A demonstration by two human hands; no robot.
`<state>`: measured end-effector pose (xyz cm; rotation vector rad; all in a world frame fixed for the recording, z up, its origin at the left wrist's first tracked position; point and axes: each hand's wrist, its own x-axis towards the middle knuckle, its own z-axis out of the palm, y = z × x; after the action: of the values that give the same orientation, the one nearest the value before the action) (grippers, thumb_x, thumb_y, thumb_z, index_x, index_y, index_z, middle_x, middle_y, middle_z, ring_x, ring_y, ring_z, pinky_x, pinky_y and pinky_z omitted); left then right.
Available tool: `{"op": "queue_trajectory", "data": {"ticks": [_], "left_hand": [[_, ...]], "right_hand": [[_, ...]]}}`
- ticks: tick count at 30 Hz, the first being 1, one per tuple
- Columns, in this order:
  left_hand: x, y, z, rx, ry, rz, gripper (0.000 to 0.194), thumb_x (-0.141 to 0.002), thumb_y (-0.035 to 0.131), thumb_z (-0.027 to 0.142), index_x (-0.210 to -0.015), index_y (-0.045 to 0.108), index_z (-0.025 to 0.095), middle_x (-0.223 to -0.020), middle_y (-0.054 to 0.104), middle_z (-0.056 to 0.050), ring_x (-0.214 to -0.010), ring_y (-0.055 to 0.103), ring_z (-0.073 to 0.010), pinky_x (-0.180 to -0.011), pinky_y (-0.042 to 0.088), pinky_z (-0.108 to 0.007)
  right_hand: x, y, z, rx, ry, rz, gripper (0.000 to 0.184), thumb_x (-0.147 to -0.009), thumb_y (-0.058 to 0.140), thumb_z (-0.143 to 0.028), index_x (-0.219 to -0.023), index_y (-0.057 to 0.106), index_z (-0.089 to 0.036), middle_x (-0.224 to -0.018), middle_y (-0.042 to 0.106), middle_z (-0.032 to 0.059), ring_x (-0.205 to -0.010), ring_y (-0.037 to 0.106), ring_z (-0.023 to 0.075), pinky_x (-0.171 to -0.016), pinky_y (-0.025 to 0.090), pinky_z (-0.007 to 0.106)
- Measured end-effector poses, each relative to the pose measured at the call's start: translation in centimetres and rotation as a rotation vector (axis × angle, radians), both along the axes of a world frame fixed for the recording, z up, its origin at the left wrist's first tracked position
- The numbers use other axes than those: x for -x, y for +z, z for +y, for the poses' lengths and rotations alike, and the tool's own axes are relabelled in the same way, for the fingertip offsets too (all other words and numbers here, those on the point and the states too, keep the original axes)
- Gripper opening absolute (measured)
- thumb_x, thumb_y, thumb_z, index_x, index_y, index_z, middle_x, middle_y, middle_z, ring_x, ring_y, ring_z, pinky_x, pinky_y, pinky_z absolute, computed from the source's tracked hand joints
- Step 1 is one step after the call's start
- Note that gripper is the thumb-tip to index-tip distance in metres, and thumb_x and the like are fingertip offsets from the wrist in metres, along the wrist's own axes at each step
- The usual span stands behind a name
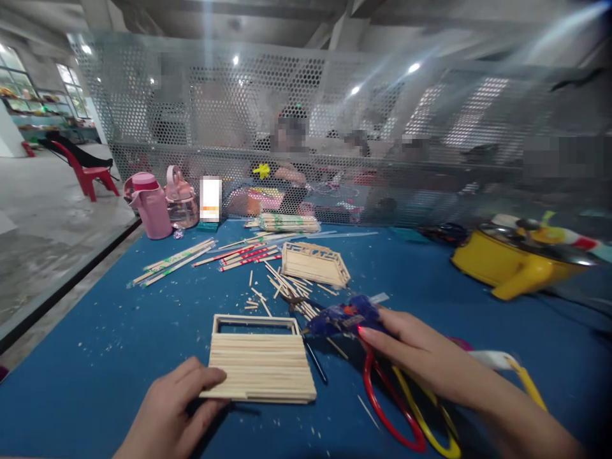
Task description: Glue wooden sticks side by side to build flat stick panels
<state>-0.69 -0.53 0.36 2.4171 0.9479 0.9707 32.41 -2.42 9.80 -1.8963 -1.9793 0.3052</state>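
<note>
Pinching left hand [179, 401]: gripped the near left corner of the wooden-stick panel [261, 366], fingers over the top and thumb at the near edge.
Wooden-stick panel: lay before the person at the near middle of the blue tabletop [109, 357]; slats ran side by side across most of it, with an open rectangular frame at the far end; whether its near edge touched the tabletop could not be told.
Right hand [406, 338]: was wrapped around the blue hot-glue gun [342, 317]; a red light showed beside the thumb.
Glue-gun nozzle: pointed left, just beside the panel's far right corner; contact could not be told.
Loop handles: a red loop [370, 382] and a yellow loop [444, 427] lay below the right hand; whether they belonged to one tool could not be told.
Loose sticks [275, 280]: lay scattered beyond the panel; a dark metal tool head [292, 299] rested among them; a dark slim rod [316, 362] lay beside the panel's right edge.
Stick tray [313, 264]: stood farther back, with a raised latticed rim; red-printed stick packets [243, 255] lay to its left.
Back edge: a pink jug [155, 210] stood at left; a yellow electric pan [502, 261] stood at right; a perforated metal screen [248, 108] rose behind.
</note>
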Motion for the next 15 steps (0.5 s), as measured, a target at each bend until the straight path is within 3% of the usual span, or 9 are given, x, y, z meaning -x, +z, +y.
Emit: {"op": "queue_trajectory", "data": {"ticks": [6,15], "left_hand": [[0.1,-0.2,0.0,-0.011,0.000,-0.006,0.015,-0.082,0.053,0.023,-0.096,0.056,0.021,-0.070,0.058,0.000,-0.060,0.058,-0.0103,-0.052,0.046,-0.017],[-0.1,0.1,0.2,-0.040,-0.015,-0.017,0.013,-0.082,0.052,0.023,-0.094,0.056,0.020,-0.067,0.058,0.000,-0.058,0.059,-0.0102,-0.051,0.047,-0.016]], "right_hand": [[0.3,0.5,0.0,0.129,-0.004,-0.037,0.043,-0.079,0.038,-0.056,-0.063,0.053,-0.020,-0.069,0.062,0.0048,-0.066,0.056,0.0200,-0.063,0.048,0.033],[-0.1,1.3,-0.2,0.112,-0.008,-0.052,0.043,-0.079,0.038,-0.055,-0.065,0.058,-0.020,-0.071,0.065,0.0059,-0.067,0.059,0.0218,-0.063,0.048,0.034]]}}
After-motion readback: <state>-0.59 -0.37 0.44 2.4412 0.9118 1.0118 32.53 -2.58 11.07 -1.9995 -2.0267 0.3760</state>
